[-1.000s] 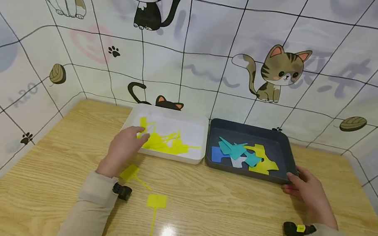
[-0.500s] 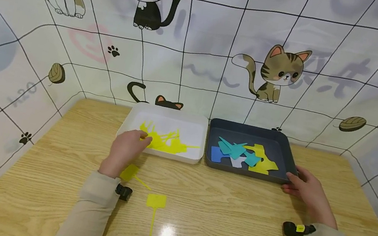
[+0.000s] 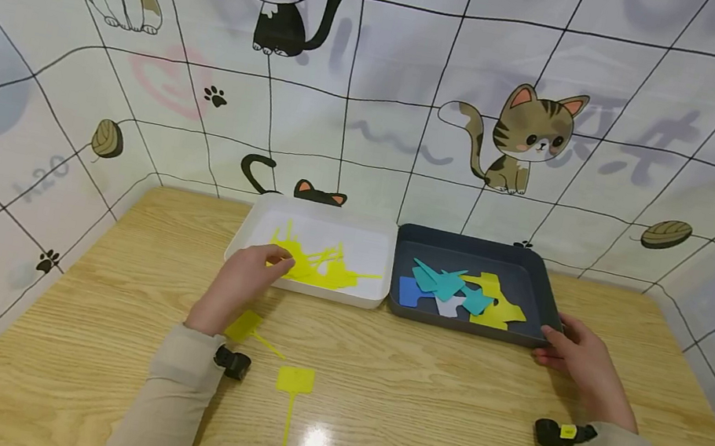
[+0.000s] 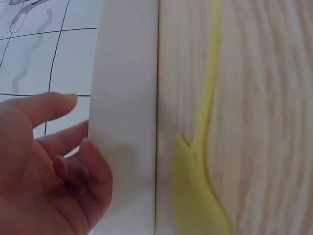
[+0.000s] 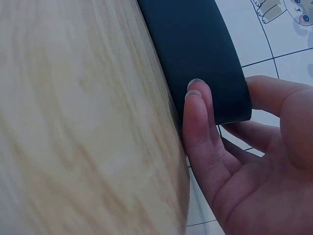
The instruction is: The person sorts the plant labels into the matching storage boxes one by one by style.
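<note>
My left hand (image 3: 239, 283) reaches over the front left rim of the white tray (image 3: 369, 237), close to a pile of thin yellow tags (image 3: 337, 277). In the left wrist view its thumb stands apart from the loosely curled fingers (image 4: 95, 166), with nothing visible between them. My right hand (image 3: 580, 362) grips the front right corner of the dark grey tray (image 3: 468, 247), thumb above and fingertips against the outer wall (image 5: 210, 58). Inside that tray lie teal tags (image 3: 440, 284), a blue piece (image 3: 411, 292), a pale piece (image 3: 449, 305) and yellow pieces (image 3: 500, 312).
Two yellow tags with rectangular heads and thin stems lie on the wooden table (image 3: 425, 410): one tag (image 3: 244, 325) by the left wrist, another tag (image 3: 296, 380) nearer the front. Both trays stand side by side against a cat-print backdrop (image 3: 400, 63).
My left hand has moved slightly right at the tray, its fingers drawing in. A yellow tag near its fingertips has shifted into the pile. The white tray slid left, then back right. The right hand stays put.
</note>
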Available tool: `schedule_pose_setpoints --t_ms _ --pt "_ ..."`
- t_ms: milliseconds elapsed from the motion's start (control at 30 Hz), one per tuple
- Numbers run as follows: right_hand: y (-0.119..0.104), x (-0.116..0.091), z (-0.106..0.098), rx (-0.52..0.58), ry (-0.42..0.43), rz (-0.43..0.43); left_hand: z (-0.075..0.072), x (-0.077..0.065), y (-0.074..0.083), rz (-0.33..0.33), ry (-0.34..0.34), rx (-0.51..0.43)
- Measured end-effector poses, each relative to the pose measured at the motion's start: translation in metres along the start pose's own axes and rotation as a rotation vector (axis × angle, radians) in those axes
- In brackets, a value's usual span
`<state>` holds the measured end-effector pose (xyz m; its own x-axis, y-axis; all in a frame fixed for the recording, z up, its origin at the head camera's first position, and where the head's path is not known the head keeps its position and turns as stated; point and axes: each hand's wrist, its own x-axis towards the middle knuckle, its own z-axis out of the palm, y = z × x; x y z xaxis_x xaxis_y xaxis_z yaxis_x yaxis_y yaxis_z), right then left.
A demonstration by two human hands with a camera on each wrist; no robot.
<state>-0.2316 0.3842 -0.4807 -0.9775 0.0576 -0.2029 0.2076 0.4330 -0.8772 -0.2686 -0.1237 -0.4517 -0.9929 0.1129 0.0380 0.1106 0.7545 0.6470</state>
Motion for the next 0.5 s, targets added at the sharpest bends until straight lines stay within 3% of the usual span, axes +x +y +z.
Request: schedule_pose_setpoints --t_ms 333,500 --pt "0.000 0.000 0.000 0.010 0.016 -0.006 -0.012 -0.001 0.007 0.036 -0.126 -0.148" --pt "0.000 -0.002 0.001 0.013 0.007 -0.006 -0.020 -0.011 0.015 0.024 -0.244 -0.107"
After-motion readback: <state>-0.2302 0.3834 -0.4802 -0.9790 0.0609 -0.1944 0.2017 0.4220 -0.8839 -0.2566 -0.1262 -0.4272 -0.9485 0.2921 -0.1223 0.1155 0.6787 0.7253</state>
